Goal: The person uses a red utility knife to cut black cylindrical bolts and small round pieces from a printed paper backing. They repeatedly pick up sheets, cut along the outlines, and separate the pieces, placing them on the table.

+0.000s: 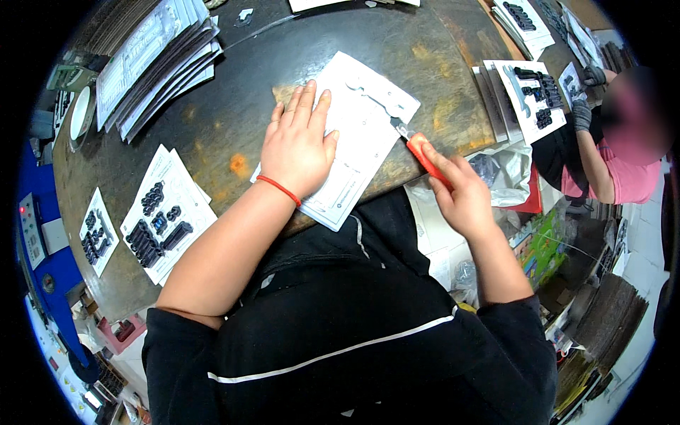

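Observation:
My left hand (297,142) lies flat, fingers stretched, on a white printed sheet (354,152) on the dark worktable; a red cord circles the wrist. Line drawings and an odd-shaped cut-out show on the sheet, and its lower end reaches past the table's near edge. My right hand (460,195) is closed around the red-orange handle of what looks like a utility knife (425,157). Its metal tip touches or hovers just over the sheet's right edge, close to the cut-out; I cannot tell which.
At the far left leans a stack of printed boards (152,67). Cards with black parts (170,219) lie at the table's left, and another such card (531,99) stands at the right. A co-worker in pink (623,156) with gloved hands works beyond it.

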The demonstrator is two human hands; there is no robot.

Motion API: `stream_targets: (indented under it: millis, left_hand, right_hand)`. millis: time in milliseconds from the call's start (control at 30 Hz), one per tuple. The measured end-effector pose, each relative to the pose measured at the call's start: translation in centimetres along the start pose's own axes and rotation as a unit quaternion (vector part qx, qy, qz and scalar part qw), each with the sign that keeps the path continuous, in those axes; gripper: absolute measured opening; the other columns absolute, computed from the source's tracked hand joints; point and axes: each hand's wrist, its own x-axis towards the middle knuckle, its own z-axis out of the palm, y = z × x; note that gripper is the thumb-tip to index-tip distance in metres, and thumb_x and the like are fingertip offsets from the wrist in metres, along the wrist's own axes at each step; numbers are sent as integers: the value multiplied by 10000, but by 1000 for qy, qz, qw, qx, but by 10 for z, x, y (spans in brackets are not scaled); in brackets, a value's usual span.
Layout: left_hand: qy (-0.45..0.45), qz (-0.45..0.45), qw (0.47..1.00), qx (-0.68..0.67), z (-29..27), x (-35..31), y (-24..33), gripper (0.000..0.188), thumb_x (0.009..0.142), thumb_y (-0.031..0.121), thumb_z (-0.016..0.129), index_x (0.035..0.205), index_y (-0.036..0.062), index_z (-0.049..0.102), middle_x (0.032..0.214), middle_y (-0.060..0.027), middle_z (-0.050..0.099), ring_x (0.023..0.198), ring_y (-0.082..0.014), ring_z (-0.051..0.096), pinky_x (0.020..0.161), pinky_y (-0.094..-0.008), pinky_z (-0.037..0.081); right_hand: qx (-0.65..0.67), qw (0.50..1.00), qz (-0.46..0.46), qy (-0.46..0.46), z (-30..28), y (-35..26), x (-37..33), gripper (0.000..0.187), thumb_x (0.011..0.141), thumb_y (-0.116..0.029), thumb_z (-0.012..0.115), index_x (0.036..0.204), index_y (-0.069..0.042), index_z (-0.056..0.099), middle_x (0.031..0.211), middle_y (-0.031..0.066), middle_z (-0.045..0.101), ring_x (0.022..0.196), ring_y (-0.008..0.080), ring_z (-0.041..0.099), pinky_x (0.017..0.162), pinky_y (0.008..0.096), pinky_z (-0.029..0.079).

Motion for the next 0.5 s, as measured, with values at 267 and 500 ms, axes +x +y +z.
stream_targets:
  millis: [267, 500]
  left_hand:
    - [4, 15, 1000, -13, 3, -3, -2, 571, 952, 294, 527, 1458, 55, 413, 1542, -195, 338, 1426, -326, 337, 1177, -470, 263]
    - [10, 18, 1000, 0, 2, -1, -4, 566, 954, 316, 517, 1450, 58, 427, 1539, -188, 350, 1434, -307, 331, 1180, -450, 263]
  right_hand:
    - [-51, 998, -19, 12, 7, 5, 3, 513, 850, -129, 672, 1339, -265, 598, 938, 100, 595, 780, 320, 638, 678, 401, 526]
    - [-157, 983, -92, 22, -6, 9, 17, 481, 846, -157, 661, 1301, -305, 616, 898, 85, 584, 703, 298, 641, 596, 412, 525]
